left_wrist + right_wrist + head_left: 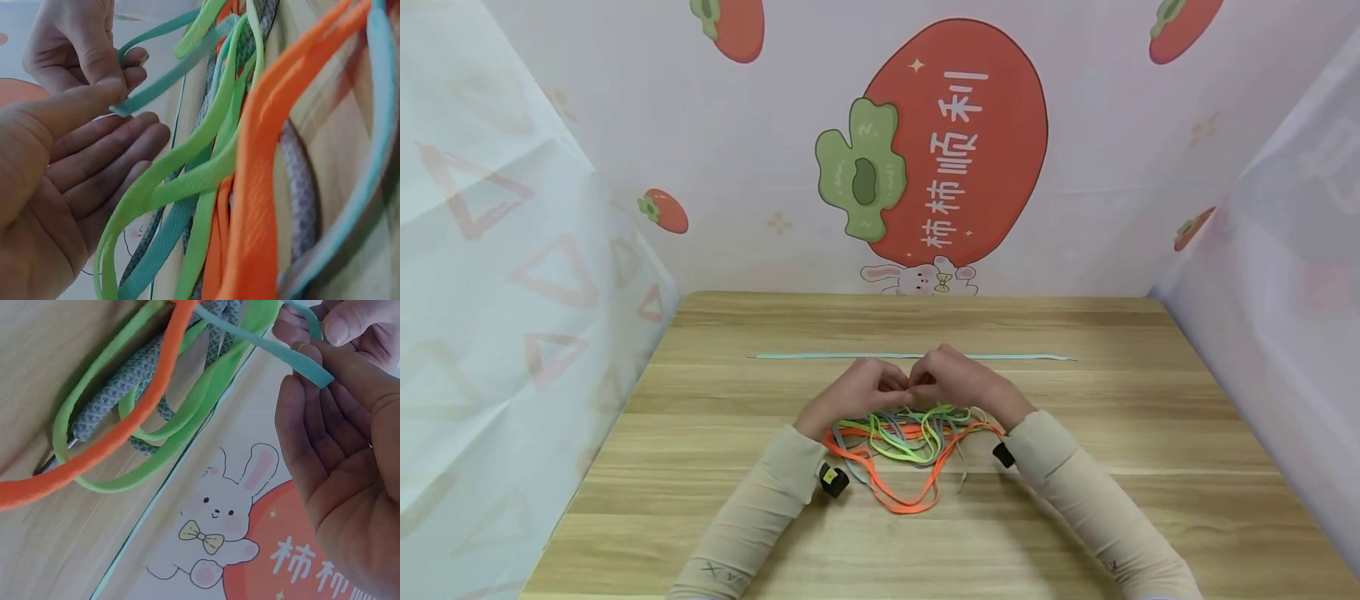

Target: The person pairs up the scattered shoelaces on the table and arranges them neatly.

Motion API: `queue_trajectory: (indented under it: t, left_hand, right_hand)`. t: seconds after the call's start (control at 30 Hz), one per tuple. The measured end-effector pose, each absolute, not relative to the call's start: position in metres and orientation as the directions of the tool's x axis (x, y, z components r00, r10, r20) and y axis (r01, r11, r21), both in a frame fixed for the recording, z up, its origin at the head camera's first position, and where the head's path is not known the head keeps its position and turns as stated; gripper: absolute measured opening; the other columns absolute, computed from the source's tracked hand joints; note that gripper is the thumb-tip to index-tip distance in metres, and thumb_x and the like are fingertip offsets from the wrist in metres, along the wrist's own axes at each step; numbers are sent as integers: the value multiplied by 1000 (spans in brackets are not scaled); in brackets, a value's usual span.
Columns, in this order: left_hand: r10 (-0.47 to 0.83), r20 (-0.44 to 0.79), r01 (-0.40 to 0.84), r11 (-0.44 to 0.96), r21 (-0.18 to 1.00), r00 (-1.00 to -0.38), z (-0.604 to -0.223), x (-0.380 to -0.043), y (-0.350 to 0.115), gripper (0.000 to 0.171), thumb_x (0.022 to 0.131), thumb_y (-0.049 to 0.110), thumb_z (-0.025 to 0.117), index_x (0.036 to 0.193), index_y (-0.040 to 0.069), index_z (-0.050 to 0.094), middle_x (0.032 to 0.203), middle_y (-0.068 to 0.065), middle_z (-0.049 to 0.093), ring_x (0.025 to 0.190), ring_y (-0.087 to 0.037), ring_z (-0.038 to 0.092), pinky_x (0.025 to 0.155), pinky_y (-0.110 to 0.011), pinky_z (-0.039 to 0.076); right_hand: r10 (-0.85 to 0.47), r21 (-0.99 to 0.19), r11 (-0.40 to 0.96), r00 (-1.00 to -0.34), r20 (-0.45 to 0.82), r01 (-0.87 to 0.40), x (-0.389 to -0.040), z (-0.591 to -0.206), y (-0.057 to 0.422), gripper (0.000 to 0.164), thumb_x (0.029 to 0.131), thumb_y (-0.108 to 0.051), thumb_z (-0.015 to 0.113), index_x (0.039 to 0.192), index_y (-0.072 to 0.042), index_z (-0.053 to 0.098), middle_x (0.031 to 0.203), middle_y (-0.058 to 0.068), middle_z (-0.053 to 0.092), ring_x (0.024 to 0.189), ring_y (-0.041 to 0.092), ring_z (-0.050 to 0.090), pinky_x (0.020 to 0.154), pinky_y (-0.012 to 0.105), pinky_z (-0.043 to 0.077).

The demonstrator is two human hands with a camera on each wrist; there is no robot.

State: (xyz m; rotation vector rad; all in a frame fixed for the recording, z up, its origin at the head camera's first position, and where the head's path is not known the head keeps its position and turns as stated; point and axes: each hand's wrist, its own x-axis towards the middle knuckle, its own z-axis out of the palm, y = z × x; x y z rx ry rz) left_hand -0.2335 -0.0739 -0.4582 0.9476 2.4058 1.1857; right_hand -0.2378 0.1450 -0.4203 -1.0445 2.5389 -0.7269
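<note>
My left hand (867,388) and right hand (955,382) meet above a tangled pile of shoelaces. Between thumb and fingers, both hands pinch a flat teal shoelace (169,78), which bends at the fingertips and trails back into the pile. In the left wrist view the other fingers of the left hand (69,169) lie stretched out below the lace. Loops of an orange shoelace (902,505), a lime-green shoelace (887,451) and a grey patterned shoelace (119,394) lie under and in front of the hands. The fingertips are partly hidden in the head view.
A light-blue shoelace (820,357) lies straight across the wooden table (737,517), beyond the hands. Behind the table stands a printed backdrop (1097,167), with patterned sheets at both sides. Each wrist carries a small black camera (832,480).
</note>
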Motion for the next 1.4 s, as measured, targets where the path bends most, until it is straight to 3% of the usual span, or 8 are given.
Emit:
queue_trajectory:
  t: [0.27, 0.43, 0.63, 0.87, 1.17, 1.4]
  left_hand:
    - [650, 30, 419, 453, 787, -760, -459, -233, -76, 15, 104, 16, 68, 110, 10, 81, 99, -4, 81, 80, -17, 72, 70, -25, 56]
    - [669, 29, 429, 442, 788, -742, -460, -234, -81, 16, 105, 16, 67, 107, 10, 82, 95, 0, 80, 80, -12, 70, 72, -25, 56]
    - [691, 0, 415, 434, 800, -723, -460, -236, -90, 16, 105, 16, 68, 103, 9, 82, 93, -2, 80, 84, -10, 73, 79, -26, 59]
    - [712, -30, 397, 425, 813, -702, -458, -240, -100, 18, 105, 14, 66, 99, 4, 80, 89, -5, 77, 78, -11, 72, 76, -26, 60]
    - [734, -43, 447, 458, 769, -678, -455, -243, -118, 20, 106, 13, 64, 97, 7, 81, 88, -4, 78, 76, -6, 64, 73, -22, 54]
    - [738, -63, 434, 462, 773, -672, -453, -243, -132, 19, 106, 11, 64, 96, 7, 80, 88, -5, 77, 76, -7, 60, 73, -22, 51]
  right_hand:
    - [-727, -558, 598, -682, -77, -575, -242, -419, 150, 12, 102, -16, 72, 98, -11, 82, 84, 2, 78, 65, 4, 61, 63, 21, 54]
    - [-737, -565, 594, -669, -95, -573, -245, -418, 159, 15, 104, -17, 70, 95, -12, 81, 82, 2, 75, 64, 4, 58, 62, 23, 51]
    - [-753, -600, 568, -649, -104, -563, -247, -422, 170, 16, 105, -19, 69, 96, -13, 80, 81, 1, 74, 67, 8, 63, 64, 23, 54]
    - [-769, -665, 528, -629, -110, -529, -249, -424, 181, 16, 105, -19, 68, 97, -11, 79, 81, 3, 75, 72, 18, 70, 68, 25, 58]
    - [-776, -715, 507, -617, -135, -481, -249, -426, 192, 19, 105, -18, 67, 97, -5, 78, 79, 3, 72, 70, 13, 65, 69, 28, 58]
    - [-768, -774, 489, -619, -162, -403, -248, -428, 199, 19, 105, -15, 66, 98, -2, 77, 83, 9, 74, 73, 20, 70, 71, 34, 62]
